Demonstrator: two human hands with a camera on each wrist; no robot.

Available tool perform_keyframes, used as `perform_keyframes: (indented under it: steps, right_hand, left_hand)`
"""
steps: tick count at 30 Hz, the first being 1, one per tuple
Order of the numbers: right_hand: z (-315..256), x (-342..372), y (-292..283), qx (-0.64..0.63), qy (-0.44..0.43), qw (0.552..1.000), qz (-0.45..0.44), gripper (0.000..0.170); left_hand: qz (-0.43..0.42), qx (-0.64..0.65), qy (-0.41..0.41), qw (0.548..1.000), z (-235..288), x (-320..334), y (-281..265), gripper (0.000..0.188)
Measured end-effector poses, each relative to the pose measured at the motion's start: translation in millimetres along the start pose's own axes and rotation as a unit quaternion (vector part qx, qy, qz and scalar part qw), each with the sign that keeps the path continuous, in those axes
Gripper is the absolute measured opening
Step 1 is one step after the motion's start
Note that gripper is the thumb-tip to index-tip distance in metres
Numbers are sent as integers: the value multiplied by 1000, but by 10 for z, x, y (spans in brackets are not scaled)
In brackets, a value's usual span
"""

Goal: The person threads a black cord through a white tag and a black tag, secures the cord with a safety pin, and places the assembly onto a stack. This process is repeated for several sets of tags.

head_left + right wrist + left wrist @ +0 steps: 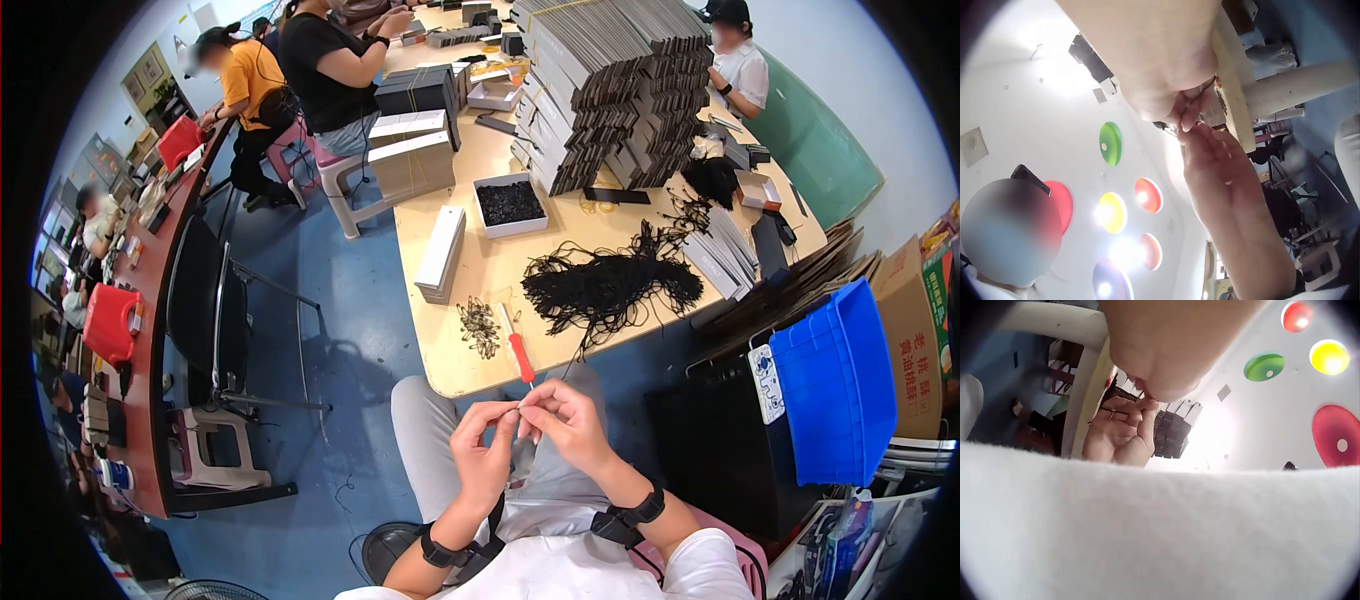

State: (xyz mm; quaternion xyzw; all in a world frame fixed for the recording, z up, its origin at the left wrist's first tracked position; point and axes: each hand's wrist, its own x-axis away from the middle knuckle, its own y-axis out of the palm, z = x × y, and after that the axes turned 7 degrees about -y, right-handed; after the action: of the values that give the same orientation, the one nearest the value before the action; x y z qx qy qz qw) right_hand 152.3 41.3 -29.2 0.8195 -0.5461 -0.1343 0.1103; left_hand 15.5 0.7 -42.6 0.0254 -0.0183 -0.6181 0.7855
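In the head view, my left hand and right hand meet above my lap at the table's front edge, fingertips together. Both pinch a thin dark cord, which passes across the right fingers in the right wrist view. What lies between the fingertips is too small to tell. Just beyond the hands, a red-handled tool lies at the table edge. Small metal pieces are heaped left of it, and a tangle of black cords spreads to its right.
On the table stand a white box of black pieces, an upright white box and tall stacks of grey cards. A blue bin stands at the right. Other people sit or stand around the far tables.
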Motion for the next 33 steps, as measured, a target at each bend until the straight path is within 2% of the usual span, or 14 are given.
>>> perform_keyframes:
  steps: [7, 10, 13, 15, 16, 18, 20, 22, 23, 27, 29, 30, 31, 33]
  right_hand:
    - [68, 1, -2, -20, -18, 1000, 5, 10]
    - [47, -9, 7, -41, -19, 999, -6, 11]
    - [-132, -6, -42, -1, -65, 996, -63, 10]
    - [-331, -43, -190, -61, -119, 966, -223, 13]
    - [-436, -26, -210, -61, -118, 966, -222, 13]
    - [-608, 8, -236, -168, -98, 961, -196, 22]
    - [-616, -20, -319, -162, -97, 967, -171, 22]
    - [-616, -105, -373, 63, -27, 996, -50, 20]
    - [-502, -137, -392, 111, -46, 992, -26, 18]
    - [-539, -108, -376, 254, -17, 967, -31, 15]
    - [-530, -81, -417, 114, 7, 993, -11, 23]
    - [-542, -85, -460, 114, 7, 993, -11, 23]
    - [-566, -98, -529, 7, -15, 1000, -1, 28]
    - [-583, -108, -696, -169, -40, 985, 21, 37]
  left_hand:
    - [-10, 121, -10, 993, 50, -13, 62, 5]
    - [-14, 81, 2, 997, 70, -56, 7, 5]
    - [39, 59, 16, 997, 122, -84, -43, 6]
    - [67, 77, 8, 995, 120, -140, -112, 6]
    - [96, 95, 1, 991, 118, -167, -148, 7]
    - [95, 94, -14, 991, 104, -178, -193, 7]
    - [51, 73, -11, 996, 73, -141, -222, 6]
    - [10, 57, 12, 998, 80, -95, -179, 5]
    - [-30, 40, 36, 998, 87, -73, -151, 5]
    - [-109, 61, -3, 992, 77, 80, -103, 6]
    - [-118, 78, 5, 990, 23, 97, -93, 5]
    - [-127, 94, 14, 987, 11, 93, -91, 4]
    - [-128, 94, 14, 987, 22, 73, -124, 4]
    - [-230, -56, 128, 963, 79, 3, -254, 5]
